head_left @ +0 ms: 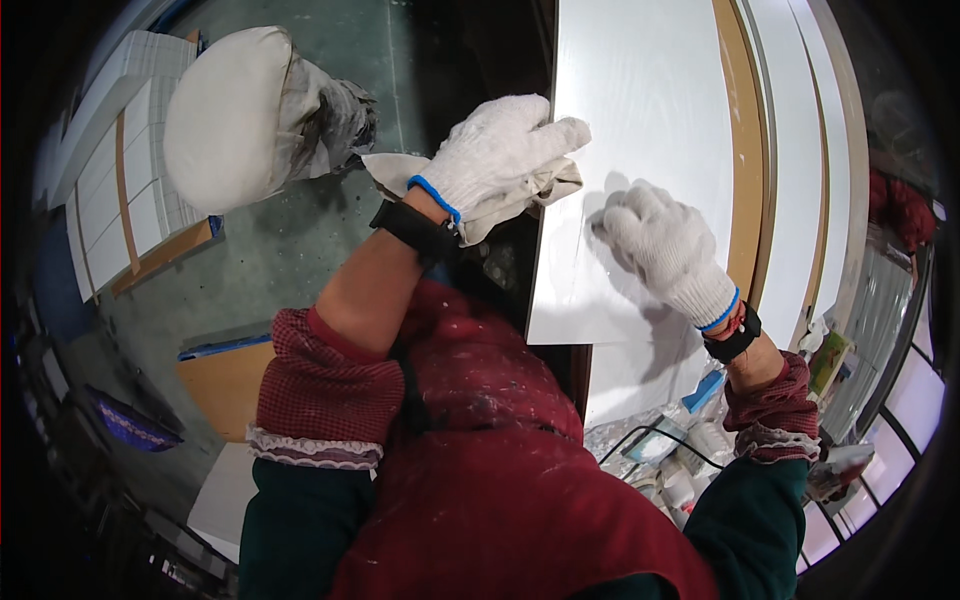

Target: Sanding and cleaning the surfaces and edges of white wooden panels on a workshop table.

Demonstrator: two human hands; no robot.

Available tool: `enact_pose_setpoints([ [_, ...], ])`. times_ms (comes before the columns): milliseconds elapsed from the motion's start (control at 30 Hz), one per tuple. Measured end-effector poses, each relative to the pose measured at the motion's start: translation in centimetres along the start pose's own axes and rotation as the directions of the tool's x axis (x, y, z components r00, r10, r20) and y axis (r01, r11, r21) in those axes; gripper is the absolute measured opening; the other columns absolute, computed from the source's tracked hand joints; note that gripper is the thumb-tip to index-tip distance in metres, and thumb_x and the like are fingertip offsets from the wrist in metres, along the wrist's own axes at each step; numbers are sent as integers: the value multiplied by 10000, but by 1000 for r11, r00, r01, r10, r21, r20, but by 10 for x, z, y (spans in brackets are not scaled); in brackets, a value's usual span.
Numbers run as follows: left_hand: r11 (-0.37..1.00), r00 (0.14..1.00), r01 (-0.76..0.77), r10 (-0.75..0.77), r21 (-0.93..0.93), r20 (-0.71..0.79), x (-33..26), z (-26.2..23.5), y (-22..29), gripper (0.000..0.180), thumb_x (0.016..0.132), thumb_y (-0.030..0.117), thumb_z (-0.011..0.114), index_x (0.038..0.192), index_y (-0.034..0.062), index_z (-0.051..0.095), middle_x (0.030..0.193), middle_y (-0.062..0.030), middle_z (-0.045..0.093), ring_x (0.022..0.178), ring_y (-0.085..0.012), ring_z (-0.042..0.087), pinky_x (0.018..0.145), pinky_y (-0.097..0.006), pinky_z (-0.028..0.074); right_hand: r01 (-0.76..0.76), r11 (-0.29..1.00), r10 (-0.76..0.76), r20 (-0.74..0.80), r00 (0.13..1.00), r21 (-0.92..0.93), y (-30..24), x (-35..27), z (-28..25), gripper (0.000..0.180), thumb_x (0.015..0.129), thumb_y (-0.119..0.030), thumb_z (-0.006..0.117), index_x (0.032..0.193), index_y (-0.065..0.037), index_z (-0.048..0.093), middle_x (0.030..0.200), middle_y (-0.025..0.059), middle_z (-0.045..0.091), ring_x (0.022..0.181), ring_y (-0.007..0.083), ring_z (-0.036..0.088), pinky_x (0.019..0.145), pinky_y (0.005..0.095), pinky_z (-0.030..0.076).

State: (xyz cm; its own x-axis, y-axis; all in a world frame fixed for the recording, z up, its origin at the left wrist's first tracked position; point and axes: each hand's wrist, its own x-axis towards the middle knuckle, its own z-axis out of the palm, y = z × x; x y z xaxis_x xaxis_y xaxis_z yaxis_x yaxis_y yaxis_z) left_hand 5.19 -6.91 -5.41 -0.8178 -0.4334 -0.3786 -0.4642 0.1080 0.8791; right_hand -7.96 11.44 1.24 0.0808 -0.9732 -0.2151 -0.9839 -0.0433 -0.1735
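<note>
My left hand [510, 150], in a white knit glove with a blue cuff edge, is at the left edge of a white board [640, 90]. A crumpled cream cloth [495, 212] is gripped under its palm and fingers, some of it hanging past the board's edge. Resting over the board's near part, my right hand [665, 245] wears a matching glove. Its fingers are curled down, and a dark spot shows at the fingertips; what they hold, if anything, is hidden. Shadows fall on the board around this hand.
More long white panels with brown edges [745, 140] lie to the right. Bottles and small containers [680, 485] sit near my right forearm. At the left stand a padded cream-topped stool [235, 120] and stacked white panels [125, 180]. A brown board [230, 385] lies below them.
</note>
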Motion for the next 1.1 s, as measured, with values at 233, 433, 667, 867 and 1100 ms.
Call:
enact_pose_setpoints([
  [233,995,999,-33,32,91,6,-2,-2,3,476,923,436,617,816,-28,624,672,-83,604,604,-166,568,596,-345,484,-19,1000,21,-118,993,20,0,0,5,177,796,-139,643,962,-189,611,930,14,610,845,243,638,596,366,542],
  [433,997,1000,-9,10,83,-3,-1,-3,1,487,915,440,607,828,-39,629,690,-114,606,644,-200,585,621,-363,482,23,1000,-23,-63,998,6,1,3,4,197,784,-118,643,959,-199,609,892,31,581,834,236,633,580,368,538],
  [667,995,1000,26,-26,99,2,-4,-6,10,475,914,431,618,828,-37,625,696,-115,604,646,-192,588,617,-360,487,124,991,-121,-56,991,56,5,5,-5,208,781,-156,665,980,-193,615,925,33,597,845,237,637,610,371,551],
  [867,996,999,-8,11,-91,37,0,0,-6,493,915,445,618,816,-39,618,695,-119,605,628,-203,581,620,-363,487,-6,999,7,-26,1000,37,-4,5,-2,221,790,-144,672,1003,-173,620,936,37,579,859,241,614,630,372,538],
  [1100,997,1000,-5,6,83,-12,-3,-3,4,481,917,435,632,782,-26,599,633,-103,577,592,-187,564,594,-359,487,-49,997,52,-38,998,65,-12,0,-1,212,810,-125,641,1008,-198,628,936,48,598,839,260,622,637,377,551],
])
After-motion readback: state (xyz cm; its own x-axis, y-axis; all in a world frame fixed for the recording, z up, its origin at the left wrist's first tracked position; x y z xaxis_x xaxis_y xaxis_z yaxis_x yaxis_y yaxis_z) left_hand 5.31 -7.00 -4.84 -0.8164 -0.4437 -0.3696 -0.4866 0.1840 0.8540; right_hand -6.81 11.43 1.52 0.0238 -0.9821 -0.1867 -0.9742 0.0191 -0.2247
